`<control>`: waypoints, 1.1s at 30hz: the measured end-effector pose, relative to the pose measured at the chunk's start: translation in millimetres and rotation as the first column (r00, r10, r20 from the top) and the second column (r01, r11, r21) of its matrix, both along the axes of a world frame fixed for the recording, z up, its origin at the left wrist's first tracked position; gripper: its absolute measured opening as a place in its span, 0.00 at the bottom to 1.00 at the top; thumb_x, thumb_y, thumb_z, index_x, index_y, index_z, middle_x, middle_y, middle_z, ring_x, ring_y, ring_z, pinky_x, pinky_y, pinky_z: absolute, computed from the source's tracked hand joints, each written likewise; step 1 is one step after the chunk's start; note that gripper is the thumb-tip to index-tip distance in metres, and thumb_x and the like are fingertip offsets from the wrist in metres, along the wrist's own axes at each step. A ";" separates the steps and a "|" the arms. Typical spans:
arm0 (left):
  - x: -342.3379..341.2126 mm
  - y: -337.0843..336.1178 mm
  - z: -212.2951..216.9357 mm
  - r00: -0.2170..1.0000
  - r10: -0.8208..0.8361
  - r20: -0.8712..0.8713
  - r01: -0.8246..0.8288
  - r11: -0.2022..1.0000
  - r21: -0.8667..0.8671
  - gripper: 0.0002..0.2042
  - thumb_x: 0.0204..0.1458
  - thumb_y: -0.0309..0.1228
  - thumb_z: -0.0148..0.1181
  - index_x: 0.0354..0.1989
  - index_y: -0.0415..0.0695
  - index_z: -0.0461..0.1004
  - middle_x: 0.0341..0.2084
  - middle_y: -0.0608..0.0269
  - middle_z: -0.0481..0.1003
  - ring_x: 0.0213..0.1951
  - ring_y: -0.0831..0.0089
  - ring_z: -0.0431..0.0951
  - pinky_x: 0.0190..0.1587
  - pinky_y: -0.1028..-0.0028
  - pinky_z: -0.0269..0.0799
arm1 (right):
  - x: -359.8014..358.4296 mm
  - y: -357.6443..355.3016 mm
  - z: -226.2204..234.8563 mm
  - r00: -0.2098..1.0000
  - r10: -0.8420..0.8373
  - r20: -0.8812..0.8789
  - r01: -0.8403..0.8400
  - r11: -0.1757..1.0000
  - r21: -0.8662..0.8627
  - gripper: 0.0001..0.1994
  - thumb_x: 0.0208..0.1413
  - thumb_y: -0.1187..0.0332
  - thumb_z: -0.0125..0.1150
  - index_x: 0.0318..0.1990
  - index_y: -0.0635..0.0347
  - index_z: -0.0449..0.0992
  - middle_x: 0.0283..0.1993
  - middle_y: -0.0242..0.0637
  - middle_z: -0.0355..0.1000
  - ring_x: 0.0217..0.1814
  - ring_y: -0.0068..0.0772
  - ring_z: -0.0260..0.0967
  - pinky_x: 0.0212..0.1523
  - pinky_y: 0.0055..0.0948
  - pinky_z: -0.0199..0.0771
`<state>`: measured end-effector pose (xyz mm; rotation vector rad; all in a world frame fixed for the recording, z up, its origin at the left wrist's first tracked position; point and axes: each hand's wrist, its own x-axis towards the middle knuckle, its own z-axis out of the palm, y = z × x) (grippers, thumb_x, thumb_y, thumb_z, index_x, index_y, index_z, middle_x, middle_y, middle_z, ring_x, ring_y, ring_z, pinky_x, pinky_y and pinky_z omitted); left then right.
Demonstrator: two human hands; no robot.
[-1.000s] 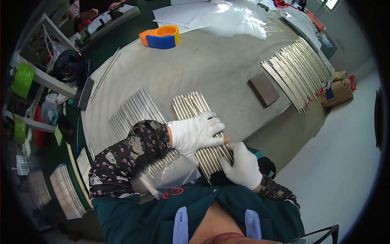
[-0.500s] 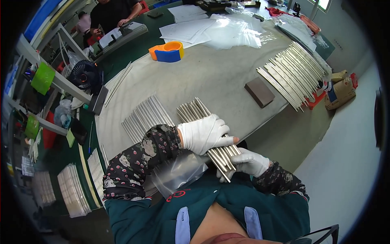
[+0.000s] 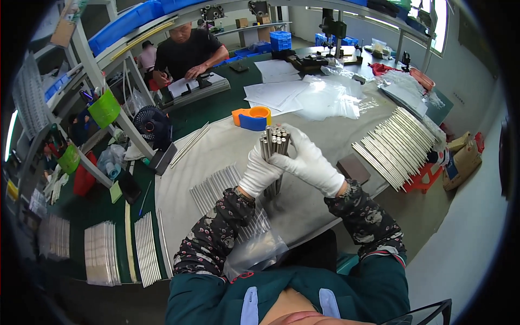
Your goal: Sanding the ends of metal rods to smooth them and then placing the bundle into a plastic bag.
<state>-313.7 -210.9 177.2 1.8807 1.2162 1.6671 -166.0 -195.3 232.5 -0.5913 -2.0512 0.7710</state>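
Note:
A bundle of slim metal rods stands upright over the grey table, their round ends showing at the top. My left hand, in a white glove, wraps the bundle from the left. From the right my gloved right hand closes round it too, with fingers behind the rods. Just left of my hands, a flat row of metal rods lies on the table. A clear plastic bag covers the row's near end, close to my left forearm.
Many rods lie side by side at the right, next to a dark brown block. An orange and blue tape dispenser sits beyond my hands. Papers and clear plastic bags lie farther back. Across the table a person works.
My hands have lifted the rods away from my body and turned the bundle from slanting to upright. The head view has tilted up, showing more of the room.

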 end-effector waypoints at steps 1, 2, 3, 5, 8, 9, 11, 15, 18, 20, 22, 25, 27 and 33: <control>-1.7 0.4 1.0 1.000 0.006 -0.002 -0.006 1.000 0.009 0.22 0.45 0.26 0.63 0.50 0.43 0.62 0.41 0.64 0.72 0.42 0.76 0.74 0.46 0.73 0.71 | -8.7 -1.5 2.2 1.000 0.006 -0.002 -0.006 1.000 0.009 0.34 0.47 0.55 0.65 0.57 0.67 0.60 0.52 0.49 0.66 0.56 0.41 0.64 0.57 0.34 0.61; -3.3 1.4 0.8 0.999 -0.035 0.003 0.035 0.999 0.018 0.21 0.45 0.26 0.62 0.49 0.43 0.62 0.40 0.65 0.71 0.42 0.76 0.73 0.46 0.73 0.70 | -16.8 -0.3 2.4 1.000 0.025 -0.005 -0.025 0.998 -0.051 0.36 0.45 0.52 0.66 0.57 0.66 0.61 0.51 0.51 0.67 0.55 0.46 0.65 0.56 0.37 0.63; -4.2 3.3 -0.6 0.997 -0.078 0.010 0.078 0.997 0.025 0.21 0.46 0.25 0.62 0.48 0.44 0.62 0.40 0.66 0.70 0.42 0.77 0.72 0.47 0.73 0.70 | -21.6 1.9 1.8 0.999 0.042 -0.007 -0.042 0.993 -0.113 0.38 0.43 0.50 0.67 0.56 0.66 0.62 0.49 0.54 0.68 0.54 0.52 0.66 0.54 0.40 0.65; -10.9 13.4 0.4 0.871 -0.353 0.342 0.351 0.934 0.071 0.19 0.46 0.24 0.61 0.47 0.44 0.62 0.39 0.67 0.69 0.42 0.78 0.72 0.47 0.74 0.70 | -31.5 9.8 2.1 0.999 0.030 0.019 -0.028 0.994 -0.101 0.38 0.43 0.49 0.66 0.57 0.66 0.61 0.49 0.54 0.68 0.54 0.53 0.66 0.54 0.40 0.65; -10.5 8.9 10.0 0.848 -0.353 0.396 0.353 0.933 0.076 0.17 0.48 0.22 0.59 0.44 0.44 0.62 0.37 0.68 0.69 0.40 0.80 0.71 0.45 0.77 0.70 | -29.5 5.9 17.9 0.993 0.045 0.113 -0.034 0.995 -0.094 0.39 0.43 0.48 0.65 0.58 0.67 0.60 0.51 0.56 0.67 0.55 0.54 0.64 0.55 0.40 0.64; -11.9 7.4 9.7 0.834 -0.278 0.476 0.289 0.956 0.052 0.17 0.47 0.22 0.59 0.44 0.43 0.62 0.35 0.68 0.70 0.38 0.80 0.72 0.43 0.78 0.70 | -29.3 2.8 23.0 0.981 0.088 0.170 -0.073 0.993 -0.091 0.40 0.44 0.47 0.64 0.58 0.68 0.60 0.52 0.56 0.66 0.57 0.54 0.63 0.56 0.40 0.63; -10.9 1.6 14.2 0.805 -0.210 0.555 0.235 0.972 0.027 0.17 0.46 0.22 0.60 0.44 0.43 0.62 0.34 0.68 0.70 0.36 0.81 0.72 0.41 0.79 0.70 | -22.0 4.7 6.9 0.989 0.045 0.144 -0.040 0.999 -0.036 0.39 0.45 0.47 0.64 0.57 0.69 0.61 0.53 0.56 0.66 0.58 0.53 0.62 0.57 0.40 0.62; -4.8 -9.7 24.8 0.963 0.124 0.239 -0.109 0.991 -0.075 0.17 0.43 0.21 0.59 0.41 0.42 0.62 0.28 0.69 0.71 0.30 0.82 0.72 0.36 0.79 0.70 | 28.1 28.0 -48.1 0.911 -0.341 0.231 0.303 0.935 0.185 0.39 0.45 0.47 0.63 0.57 0.69 0.62 0.54 0.55 0.64 0.60 0.51 0.60 0.58 0.41 0.60; -14.6 -12.9 21.1 0.952 0.169 0.255 -0.149 0.984 -0.098 0.17 0.42 0.22 0.59 0.41 0.41 0.62 0.26 0.69 0.71 0.27 0.82 0.72 0.34 0.78 0.71 | 62.2 29.5 -71.4 0.546 -0.611 0.574 0.564 0.774 0.288 0.39 0.45 0.49 0.62 0.61 0.66 0.59 0.58 0.53 0.61 0.58 0.51 0.60 0.55 0.41 0.63; -15.1 -8.6 20.0 0.949 0.170 0.264 -0.155 0.985 -0.076 0.17 0.42 0.22 0.59 0.40 0.41 0.62 0.25 0.69 0.71 0.26 0.81 0.72 0.33 0.78 0.71 | 84.5 26.0 -97.7 0.399 -0.670 0.626 0.597 0.708 0.378 0.37 0.45 0.50 0.63 0.60 0.62 0.61 0.57 0.53 0.62 0.57 0.51 0.61 0.52 0.40 0.65; -14.9 -5.8 20.5 0.947 0.225 0.230 -0.210 0.974 -0.089 0.17 0.41 0.23 0.59 0.40 0.41 0.62 0.24 0.68 0.71 0.26 0.81 0.72 0.33 0.77 0.71 | 98.2 29.0 -120.6 0.249 -0.712 0.656 0.610 0.642 0.465 0.35 0.45 0.51 0.63 0.59 0.59 0.63 0.55 0.53 0.62 0.56 0.52 0.61 0.49 0.40 0.66; -18.8 -5.0 22.9 0.952 0.232 0.197 -0.214 0.971 -0.110 0.18 0.40 0.23 0.60 0.40 0.41 0.62 0.24 0.68 0.71 0.26 0.80 0.72 0.33 0.76 0.71 | 99.6 28.6 -133.2 0.367 -0.745 0.558 0.625 0.641 0.446 0.27 0.45 0.55 0.63 0.54 0.53 0.71 0.51 0.52 0.65 0.49 0.49 0.65 0.45 0.40 0.68; -16.7 -0.7 20.9 0.954 0.232 0.187 -0.214 0.970 -0.110 0.17 0.41 0.22 0.58 0.41 0.41 0.62 0.24 0.69 0.71 0.26 0.80 0.73 0.32 0.77 0.71 | 85.4 35.2 -100.5 0.625 -0.684 0.377 0.588 0.730 0.348 0.25 0.45 0.57 0.64 0.52 0.54 0.72 0.49 0.52 0.66 0.47 0.49 0.66 0.45 0.40 0.68; -0.6 28.5 8.9 0.883 0.086 0.461 -0.069 0.996 -0.054 0.20 0.42 0.23 0.60 0.45 0.40 0.62 0.31 0.64 0.73 0.33 0.78 0.75 0.37 0.77 0.72 | 0.3 17.6 50.0 0.988 -0.152 0.000 0.118 0.768 0.630 0.21 0.45 0.62 0.64 0.49 0.54 0.75 0.49 0.51 0.68 0.47 0.50 0.66 0.49 0.39 0.66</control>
